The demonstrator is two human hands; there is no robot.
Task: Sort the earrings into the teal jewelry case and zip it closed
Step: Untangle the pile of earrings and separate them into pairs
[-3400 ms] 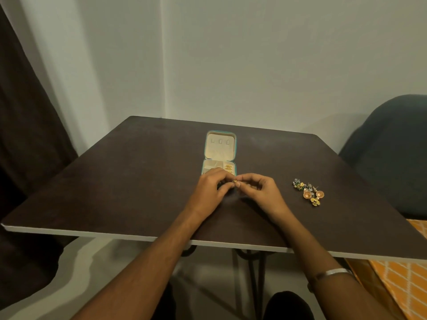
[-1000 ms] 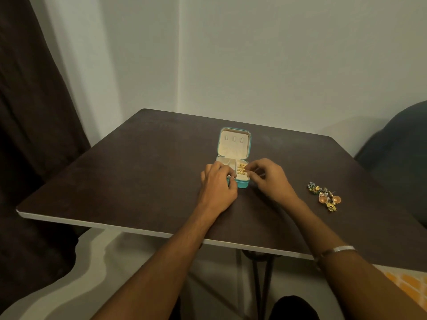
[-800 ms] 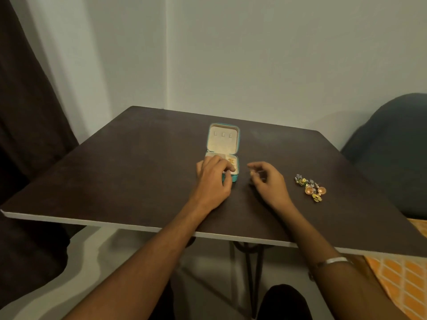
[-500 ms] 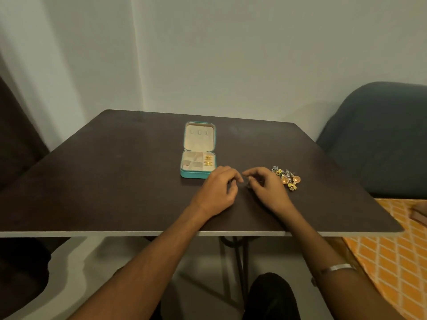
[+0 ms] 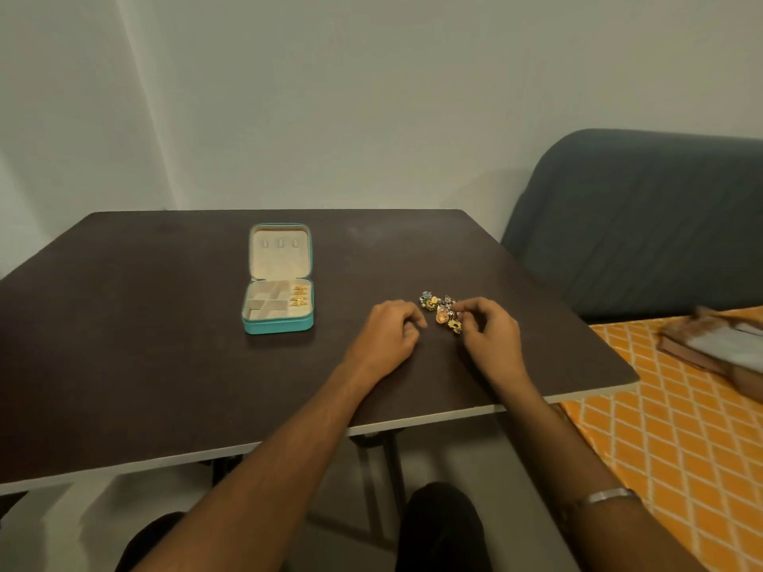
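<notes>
Half a second back I had both hands resting near each other just below the case; since then they have slid toward the right of the frame, and the view has swung so the case now sits left of centre. My right hand (image 5: 489, 338) has reached the loose pile of earrings (image 5: 441, 312) at centre right, where earlier it lay just short of them. Its thumb and forefinger are curled in at the right edge of the pile, touching it; I cannot tell whether they have actually pinched a piece. My left hand (image 5: 388, 336) rests on the table (image 5: 136, 344) just left of the pile, fingers loosely curled, holding nothing, not touching the earrings.

The teal jewelry case (image 5: 277, 301) lies open and flat, well apart from both hands, its lid folded back toward the top of the frame. The lid's cream lining shows three small tabs in a row. The base is split into cream compartments; the strip along its right side holds gold earrings (image 5: 300, 296) stacked one behind another, and the compartments on its left look bare, though the picture is soft there.

At the right edge I see a dark grey sofa (image 5: 644, 225) and an orange patterned cloth (image 5: 677, 427) below it.
</notes>
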